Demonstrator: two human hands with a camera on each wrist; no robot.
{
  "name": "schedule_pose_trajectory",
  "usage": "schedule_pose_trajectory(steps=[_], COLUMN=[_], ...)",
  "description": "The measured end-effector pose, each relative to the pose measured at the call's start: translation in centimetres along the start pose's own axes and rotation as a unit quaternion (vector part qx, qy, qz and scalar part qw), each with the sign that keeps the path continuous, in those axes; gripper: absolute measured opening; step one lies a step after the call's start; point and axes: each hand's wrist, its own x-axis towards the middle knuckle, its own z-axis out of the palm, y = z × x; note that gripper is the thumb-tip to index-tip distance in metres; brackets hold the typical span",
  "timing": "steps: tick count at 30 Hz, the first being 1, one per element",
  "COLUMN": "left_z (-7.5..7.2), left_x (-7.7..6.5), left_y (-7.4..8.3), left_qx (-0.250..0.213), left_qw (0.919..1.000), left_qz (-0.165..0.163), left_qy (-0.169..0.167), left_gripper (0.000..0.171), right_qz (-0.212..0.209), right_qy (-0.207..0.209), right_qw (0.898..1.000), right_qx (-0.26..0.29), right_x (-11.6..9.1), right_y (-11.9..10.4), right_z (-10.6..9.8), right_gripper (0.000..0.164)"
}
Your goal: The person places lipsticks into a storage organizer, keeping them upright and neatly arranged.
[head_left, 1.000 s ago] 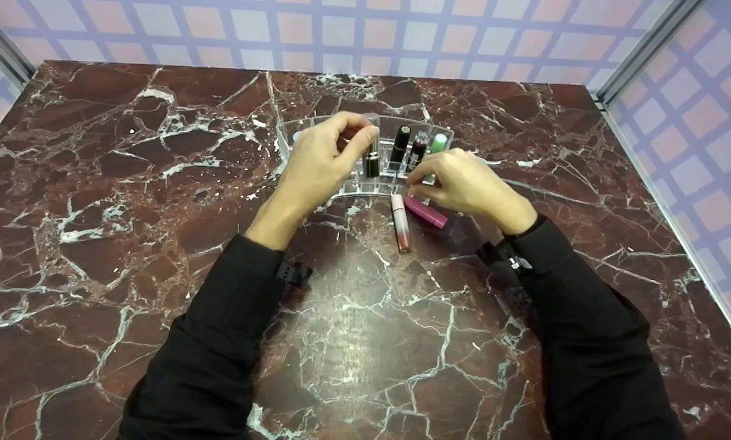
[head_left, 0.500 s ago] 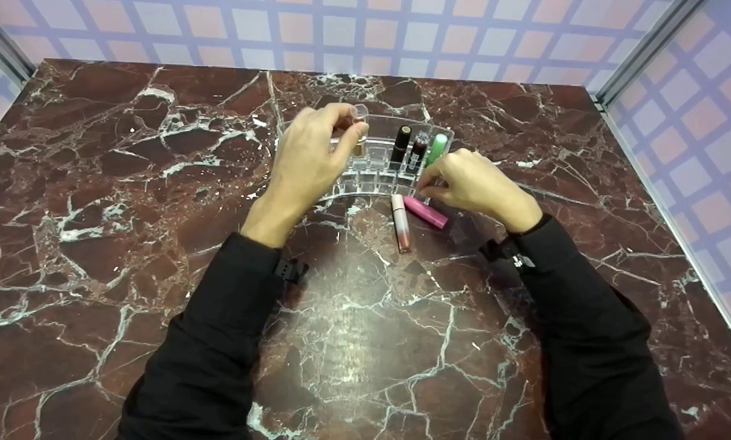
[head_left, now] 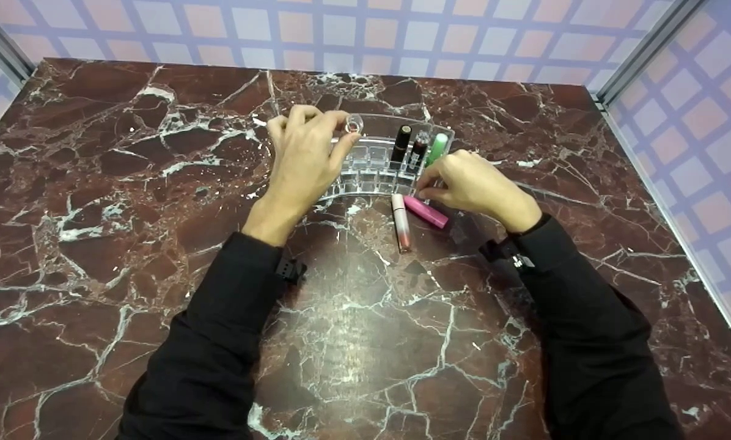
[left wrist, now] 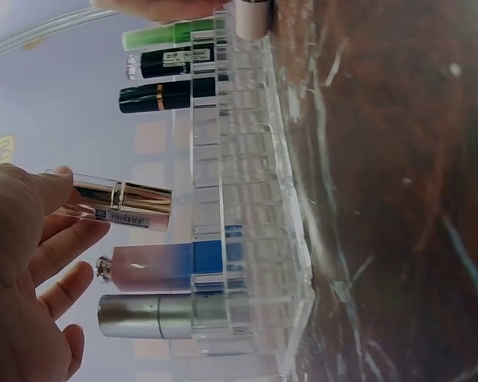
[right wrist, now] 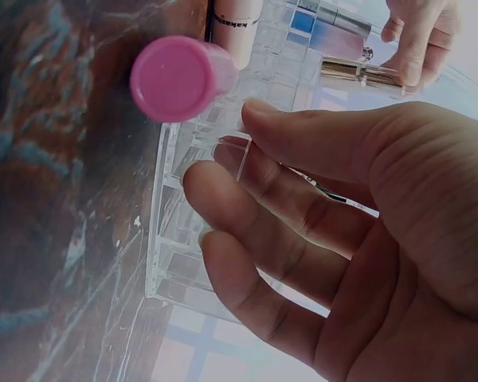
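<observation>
My left hand (head_left: 298,156) pinches a lipstick tube (left wrist: 123,200), gold with a clear cap and a small label, between thumb and fingers. The tube hangs above the rear row of a clear, curved, tiered lipstick organizer (head_left: 371,193), apart from its slots. In the head view the tube appears nearly end-on. My right hand (head_left: 472,186) is at the organizer's front right, with thumb and index finger pinching a clear wall (right wrist: 243,159) of it. Just below that hand, a pink tube (head_left: 425,212) and a pale-to-red lip gloss tube (head_left: 402,225) lie on the table.
In the organizer's right end stand a black tube (head_left: 402,143), a dark labelled tube (head_left: 417,151) and a green tube (head_left: 437,146). A pink-and-blue tube (left wrist: 159,267) and a silver tube (left wrist: 147,316) stand at its left. Patterned walls (head_left: 341,36) border the marbled table (head_left: 157,244).
My left hand has moved left with the lipstick tube and tilted it so its end faces up. The right hand has shifted slightly right along the organizer's front.
</observation>
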Motion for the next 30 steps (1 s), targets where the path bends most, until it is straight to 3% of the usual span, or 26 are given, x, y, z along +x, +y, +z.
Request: schedule_pose_trajectory(steps=[15, 30], left_z=[0.2, 0.5], left_x=[0.0, -0.2], left_y=[-0.5, -1.2], left_qx=[0.025, 0.043], left_qw=[0.9985, 0.9965], left_qz=[-0.026, -0.045], left_qy=[-0.041, -0.056], left_gripper=[0.039, 0.039], right_qz=[0.002, 0.009], right_qy=[-0.003, -0.007], right_qw=[1.0, 1.0], right_qx=[0.006, 0.006], right_x=[0.0, 0.1], right_y=[0.0, 0.0], right_z=[0.0, 0.0], right_gripper=[0.01, 0.01])
